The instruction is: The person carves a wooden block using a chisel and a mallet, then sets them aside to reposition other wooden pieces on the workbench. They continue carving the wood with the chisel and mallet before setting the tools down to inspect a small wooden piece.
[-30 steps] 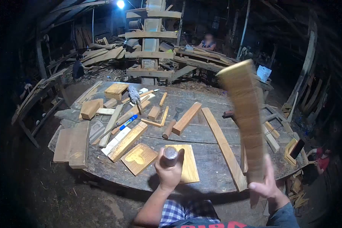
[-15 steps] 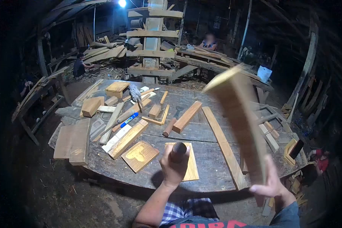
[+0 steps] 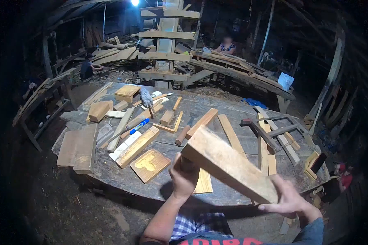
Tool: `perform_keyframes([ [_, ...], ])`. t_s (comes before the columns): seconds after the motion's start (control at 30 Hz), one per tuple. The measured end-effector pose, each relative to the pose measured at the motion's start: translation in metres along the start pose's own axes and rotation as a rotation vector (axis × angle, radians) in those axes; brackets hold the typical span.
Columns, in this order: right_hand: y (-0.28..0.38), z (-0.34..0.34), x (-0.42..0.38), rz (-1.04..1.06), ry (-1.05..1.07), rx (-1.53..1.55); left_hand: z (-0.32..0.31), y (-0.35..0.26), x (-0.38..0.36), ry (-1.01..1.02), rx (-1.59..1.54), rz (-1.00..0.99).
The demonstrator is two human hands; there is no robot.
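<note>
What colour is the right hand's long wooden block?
The long wooden block is light tan; see head view.

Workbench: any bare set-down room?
Far middle, between short strip and wooden frame; smaller patch near right, left of the yellow stand. Crowded: left side, with blocks, blue marker, heart-carved board. Held block hides part of the front.

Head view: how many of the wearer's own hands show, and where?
2. The left hand is closed around a dark handle, near the left end of the wooden block. The right hand grips the block's lower-right end. Some fingers are hidden.
</note>
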State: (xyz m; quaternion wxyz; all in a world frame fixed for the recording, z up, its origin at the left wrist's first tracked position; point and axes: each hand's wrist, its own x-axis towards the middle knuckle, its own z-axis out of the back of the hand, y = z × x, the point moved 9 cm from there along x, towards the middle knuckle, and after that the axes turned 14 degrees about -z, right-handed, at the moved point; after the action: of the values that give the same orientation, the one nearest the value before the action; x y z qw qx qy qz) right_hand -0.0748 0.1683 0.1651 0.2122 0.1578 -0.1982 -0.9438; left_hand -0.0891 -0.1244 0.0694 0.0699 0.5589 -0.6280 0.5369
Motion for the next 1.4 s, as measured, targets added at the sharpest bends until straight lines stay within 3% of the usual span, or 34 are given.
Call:
perform_keyframes([
  [0.07,0.002,0.028,-0.008,0.025,-0.162,0.141,0.000,-0.010,0.000,0.058,0.148,-0.074],
  [0.1,-0.012,0.035,-0.009,0.135,-0.306,0.266,-0.001,-0.014,0.001,0.072,0.190,-0.103],
  [0.13,-0.021,0.039,-0.013,0.064,-0.348,0.432,-0.003,-0.018,0.003,0.073,0.190,-0.095],
  [0.2,-0.018,0.039,-0.014,0.212,-0.493,0.415,-0.010,-0.035,0.008,0.130,0.286,-0.133],
  [0.27,-0.006,0.013,-0.001,0.033,-0.223,0.107,-0.009,-0.033,0.006,0.154,0.309,-0.082],
  [0.3,-0.007,-0.006,0.008,-0.035,0.013,0.147,-0.006,-0.030,0.006,0.122,0.246,-0.089],
  [0.4,-0.014,0.009,0.008,-0.052,-0.113,0.069,0.001,-0.027,0.010,0.079,0.195,-0.102],
  [0.47,-0.024,0.024,0.004,0.084,-0.317,0.212,0.004,-0.025,0.006,0.086,0.209,-0.085],
  [0.53,-0.027,0.027,-0.004,0.135,-0.424,0.633,-0.001,-0.021,0.004,0.089,0.191,-0.083],
  [0.6,-0.038,0.018,-0.003,0.151,-0.424,0.569,-0.012,-0.027,0.005,0.136,0.206,-0.039],
  [0.67,-0.014,-0.002,0.008,0.055,-0.195,0.105,-0.016,-0.030,0.005,0.197,0.249,-0.088],
  [0.7,-0.025,-0.026,0.021,0.008,-0.005,0.186,-0.012,-0.029,0.005,0.128,0.205,-0.103],
  [0.83,-0.043,-0.029,0.023,-0.052,-0.060,0.228,-0.002,-0.020,0.004,0.084,0.147,-0.079],
  [0.9,-0.053,-0.013,0.019,0.066,-0.269,0.488,-0.007,-0.027,0.005,0.106,0.173,-0.072],
  [1.0,-0.035,0.008,0.007,0.082,-0.389,0.881,-0.016,-0.025,0.002,0.156,0.217,-0.071],
  [1.17,-0.065,-0.010,0.019,-0.150,-0.213,0.895,-0.018,-0.024,0.001,0.199,0.275,-0.092],
  [1.27,-0.050,-0.012,0.020,-0.039,-0.256,0.702,-0.016,-0.019,0.001,0.171,0.202,-0.047],
  [1.4,-0.035,0.004,0.003,0.010,-0.233,0.853,-0.023,-0.022,-0.004,0.203,0.296,-0.123],
])
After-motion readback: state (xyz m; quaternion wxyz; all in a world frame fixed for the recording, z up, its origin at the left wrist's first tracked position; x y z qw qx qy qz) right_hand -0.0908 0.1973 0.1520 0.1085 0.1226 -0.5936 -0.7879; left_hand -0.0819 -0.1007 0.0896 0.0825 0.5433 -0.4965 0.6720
